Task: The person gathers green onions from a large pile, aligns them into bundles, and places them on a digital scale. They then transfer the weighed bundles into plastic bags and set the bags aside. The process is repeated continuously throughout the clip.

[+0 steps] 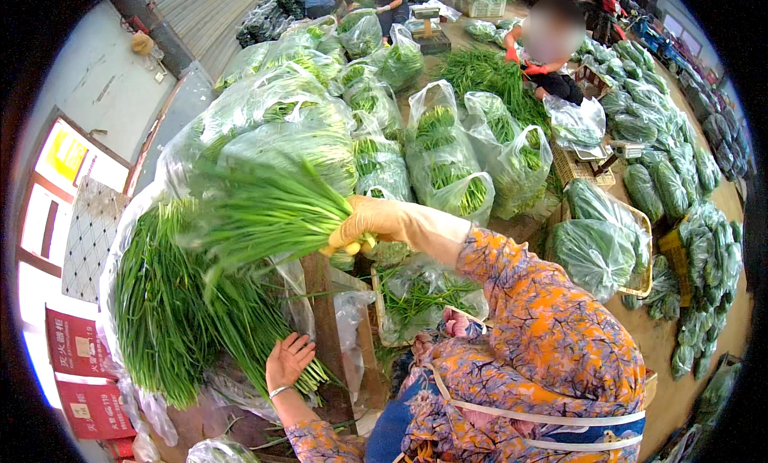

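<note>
A bunch of long green chives (260,211) is gripped by my right hand (362,221), which wears a yellowish glove with its fingers wrapped round the pale stem ends. The leaf tips point left and are blurred by motion. Below, a large heap of loose chives (160,303) lies on a surface lined with clear plastic. At the heap's stem ends is my bare left hand (290,362), palm up and fingers apart, with nothing in it. Whether it touches the stems I cannot tell.
Big clear bags of chives (280,135) stand beyond the heap. A crate (384,303) with loose greens is beside my apron. At right, bagged greens (596,251) fill a yellow basket. A co-worker in red gloves (532,68) sits near a chive pile (488,75); others work farther back.
</note>
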The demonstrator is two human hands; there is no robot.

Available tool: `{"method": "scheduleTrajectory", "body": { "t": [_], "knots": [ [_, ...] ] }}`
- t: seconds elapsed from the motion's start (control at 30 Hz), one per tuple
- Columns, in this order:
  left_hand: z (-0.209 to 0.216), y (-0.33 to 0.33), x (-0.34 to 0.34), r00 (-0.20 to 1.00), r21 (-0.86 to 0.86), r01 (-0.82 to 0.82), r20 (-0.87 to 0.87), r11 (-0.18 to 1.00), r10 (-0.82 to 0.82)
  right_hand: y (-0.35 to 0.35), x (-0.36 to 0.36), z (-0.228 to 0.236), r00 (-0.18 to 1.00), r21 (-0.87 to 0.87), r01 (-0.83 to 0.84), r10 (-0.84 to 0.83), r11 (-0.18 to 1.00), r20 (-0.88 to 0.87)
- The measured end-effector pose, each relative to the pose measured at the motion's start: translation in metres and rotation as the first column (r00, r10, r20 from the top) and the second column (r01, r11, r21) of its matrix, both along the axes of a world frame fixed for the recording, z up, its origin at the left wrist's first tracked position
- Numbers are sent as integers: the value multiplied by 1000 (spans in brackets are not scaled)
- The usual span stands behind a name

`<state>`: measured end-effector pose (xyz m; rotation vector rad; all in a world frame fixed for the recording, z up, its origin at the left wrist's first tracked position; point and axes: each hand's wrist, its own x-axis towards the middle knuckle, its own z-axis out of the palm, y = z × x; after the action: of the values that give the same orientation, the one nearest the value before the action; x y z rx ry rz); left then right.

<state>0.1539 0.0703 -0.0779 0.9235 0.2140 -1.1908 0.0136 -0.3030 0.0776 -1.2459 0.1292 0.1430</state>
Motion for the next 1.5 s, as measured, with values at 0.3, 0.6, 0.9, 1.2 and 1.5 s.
{"method": "scheduleTrajectory", "body": {
  "t": [0.3,0.6,0.9,1.2,1.5],
  "knots": [
    [5,-7,-4,983,143,-17,185,990,-10,-2,-10,78,928,-36,275,-255,961,273],
    [20,-111,-121,945,-187,-85,297,979,139,137,-11,-85,980,-934,-62,156,-353,-124],
    [-7,-61,-130,888,-205,-330,264,922,376,163,-29,-69,870,-979,76,467,191,159],
    [9,-59,-145,883,-205,-458,9,865,469,117,-15,-125,996,-344,-64,36,937,-87],
    [28,-47,-178,781,-37,-446,472,894,409,161,-21,-97,936,82,-344,335,935,107]
  ]
}}
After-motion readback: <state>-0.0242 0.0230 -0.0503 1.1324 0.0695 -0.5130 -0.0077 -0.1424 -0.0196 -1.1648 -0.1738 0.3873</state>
